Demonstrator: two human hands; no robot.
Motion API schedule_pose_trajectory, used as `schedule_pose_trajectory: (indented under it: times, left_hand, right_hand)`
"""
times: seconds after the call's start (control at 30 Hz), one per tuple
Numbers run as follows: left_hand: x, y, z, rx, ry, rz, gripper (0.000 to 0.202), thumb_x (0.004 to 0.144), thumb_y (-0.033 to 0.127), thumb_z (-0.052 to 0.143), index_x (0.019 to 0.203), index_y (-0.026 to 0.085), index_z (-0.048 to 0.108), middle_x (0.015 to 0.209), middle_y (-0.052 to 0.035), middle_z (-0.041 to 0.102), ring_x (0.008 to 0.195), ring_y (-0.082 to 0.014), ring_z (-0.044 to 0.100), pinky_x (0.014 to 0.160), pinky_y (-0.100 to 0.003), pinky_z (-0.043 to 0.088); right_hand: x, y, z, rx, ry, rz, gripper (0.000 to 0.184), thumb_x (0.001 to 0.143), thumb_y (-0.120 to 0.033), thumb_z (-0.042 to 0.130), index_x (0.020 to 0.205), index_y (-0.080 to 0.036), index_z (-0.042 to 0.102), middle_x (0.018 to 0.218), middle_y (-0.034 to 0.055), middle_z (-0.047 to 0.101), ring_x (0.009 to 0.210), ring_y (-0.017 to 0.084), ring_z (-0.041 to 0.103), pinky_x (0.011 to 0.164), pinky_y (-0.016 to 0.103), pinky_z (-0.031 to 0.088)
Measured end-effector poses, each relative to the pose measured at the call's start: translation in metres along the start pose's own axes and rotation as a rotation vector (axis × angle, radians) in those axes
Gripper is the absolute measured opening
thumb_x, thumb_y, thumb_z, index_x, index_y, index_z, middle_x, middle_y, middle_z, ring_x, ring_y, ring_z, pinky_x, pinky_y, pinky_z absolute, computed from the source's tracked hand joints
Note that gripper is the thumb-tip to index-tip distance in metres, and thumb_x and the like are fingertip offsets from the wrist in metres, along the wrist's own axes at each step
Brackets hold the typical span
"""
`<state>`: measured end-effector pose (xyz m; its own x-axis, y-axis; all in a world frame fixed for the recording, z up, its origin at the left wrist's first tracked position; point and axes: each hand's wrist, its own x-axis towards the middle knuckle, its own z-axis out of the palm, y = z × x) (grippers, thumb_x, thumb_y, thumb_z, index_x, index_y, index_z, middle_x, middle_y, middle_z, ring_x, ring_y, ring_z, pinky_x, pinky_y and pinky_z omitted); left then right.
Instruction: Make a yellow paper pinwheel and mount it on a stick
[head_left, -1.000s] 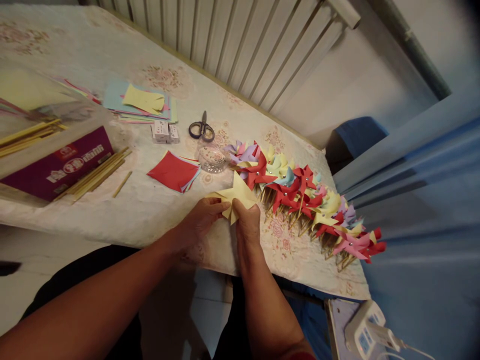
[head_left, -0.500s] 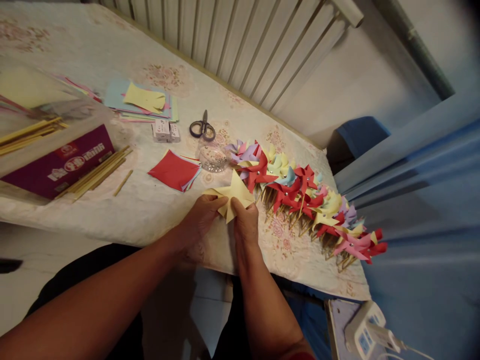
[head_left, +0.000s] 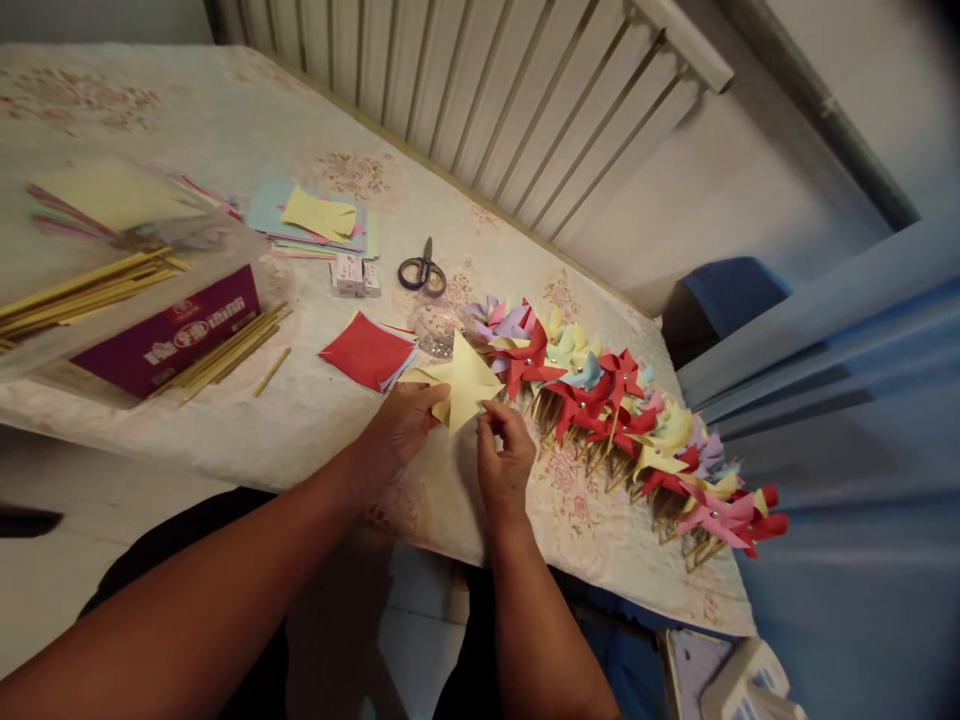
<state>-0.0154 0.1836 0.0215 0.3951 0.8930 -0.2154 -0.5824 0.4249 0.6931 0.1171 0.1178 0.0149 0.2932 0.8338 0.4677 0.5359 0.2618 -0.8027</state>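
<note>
My left hand [head_left: 399,425] pinches the left side of a yellow cut paper square [head_left: 463,385] held just above the table's near edge. Just right of it, my right hand [head_left: 504,458] has thumb and forefinger pinched together at the paper's lower right tip. Directly behind the paper lies a long row of finished paper pinwheels [head_left: 600,400] in red, yellow, pink, purple and blue, running to the right corner. A small clear dish [head_left: 435,330] sits just beyond the paper.
On the cloth-covered table [head_left: 225,440] lie a stack of red paper squares [head_left: 367,352], black scissors [head_left: 422,271], small white boxes [head_left: 355,275], coloured paper sheets [head_left: 315,215], bamboo sticks [head_left: 225,352] and a purple box [head_left: 176,330]. A radiator [head_left: 480,90] stands behind.
My right hand slid off the paper's middle to pinch its lower right tip. The left hand keeps hold. The view has shifted slightly down and right.
</note>
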Motion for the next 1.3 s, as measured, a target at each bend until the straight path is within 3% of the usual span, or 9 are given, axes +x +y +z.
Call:
schedule_pose_trajectory:
  times: [0.1,0.23,0.4,0.6,0.97,1.3]
  left_hand:
    - [0.001,0.0,-0.001,0.001,0.0,0.019,0.011,0.066,0.029,0.07,0.064,0.021,0.063,0.063,-0.0005,0.066,0.074,-0.0187,0.064,0.062,-0.026,0.045]
    - [0.002,-0.003,-0.002,-0.009,0.01,0.033,0.015,0.065,0.027,0.072,0.059,0.021,0.061,0.057,0.0024,0.061,0.061,-0.0135,0.056,0.061,-0.024,0.043]
    - [0.002,-0.011,-0.005,0.032,-0.05,-0.005,0.013,0.068,0.029,0.072,0.064,0.02,0.064,0.06,0.0011,0.062,0.063,-0.0142,0.056,0.062,-0.025,0.043]
    - [0.001,-0.016,-0.002,0.044,-0.012,-0.033,0.015,0.067,0.026,0.073,0.065,0.015,0.064,0.062,0.001,0.061,0.056,-0.0104,0.051,0.059,-0.025,0.041]
    - [0.004,-0.023,-0.004,0.079,-0.037,-0.029,0.011,0.07,0.027,0.07,0.071,0.016,0.07,0.066,-0.0008,0.066,0.061,-0.0134,0.058,0.06,-0.025,0.044]
    - [0.002,-0.025,-0.007,0.198,0.047,-0.025,0.014,0.071,0.029,0.07,0.068,0.016,0.067,0.06,0.0016,0.062,0.056,-0.0117,0.054,0.053,-0.024,0.038]
  right_hand:
    - [-0.002,-0.003,0.002,-0.023,-0.053,-0.042,0.022,0.088,-0.022,0.057,0.105,-0.024,0.071,0.09,0.0038,0.067,0.082,0.018,0.06,0.079,0.032,0.049]
    - [-0.001,-0.005,0.004,-0.032,-0.089,-0.061,0.014,0.087,-0.023,0.06,0.095,-0.023,0.072,0.082,0.0018,0.064,0.075,0.016,0.058,0.073,0.03,0.048]
    - [0.001,-0.003,0.008,0.046,-0.058,0.109,0.014,0.086,-0.034,0.064,0.085,-0.02,0.07,0.076,0.0001,0.062,0.072,0.015,0.057,0.069,0.028,0.045]
    - [0.004,-0.004,0.012,0.143,-0.006,0.295,0.02,0.083,-0.036,0.063,0.074,-0.019,0.063,0.064,-0.0037,0.056,0.06,0.013,0.051,0.059,0.024,0.041]
    - [0.009,-0.013,0.014,0.053,0.034,0.392,0.016,0.077,-0.029,0.059,0.064,-0.02,0.056,0.058,-0.0059,0.051,0.055,0.012,0.047,0.055,0.024,0.037]
    - [0.009,-0.013,0.016,0.046,0.042,0.429,0.015,0.075,-0.029,0.058,0.063,-0.02,0.056,0.056,-0.0059,0.051,0.055,0.012,0.047,0.054,0.024,0.036]
